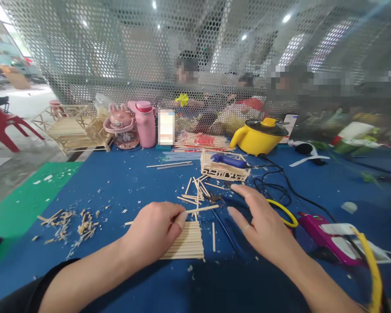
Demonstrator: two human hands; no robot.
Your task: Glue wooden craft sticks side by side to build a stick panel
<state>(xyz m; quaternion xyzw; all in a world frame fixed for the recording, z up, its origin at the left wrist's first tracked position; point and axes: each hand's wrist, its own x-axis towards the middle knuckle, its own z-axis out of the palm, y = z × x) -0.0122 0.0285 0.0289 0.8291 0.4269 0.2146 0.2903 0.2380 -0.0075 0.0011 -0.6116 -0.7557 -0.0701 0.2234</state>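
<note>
Thumb and fingers of my left hand (159,228) pinch a thin wooden stick (210,208), which points to the right. Below that hand lies a flat panel of wooden sticks (187,245) set side by side, partly covered by the hand. My right hand (267,228) hovers to the right with thumb and fingers apart, holding nothing. Near its fingertips is a dark metal tool (215,198), blurred, its kind unclear. A slim dark-blue rod (226,230) and a short loose stick (214,237) lie between the hands. Cut sticks (190,198) are scattered just beyond.
A blue glue gun (230,161) rests on a small stick-built frame (226,173), its black cord (303,200) trailing right. Further back stand a yellow pot (259,139), a pink bottle (145,126) and a phone (166,127). Scraps (84,224) lie left; a purple power strip (329,239) lies right.
</note>
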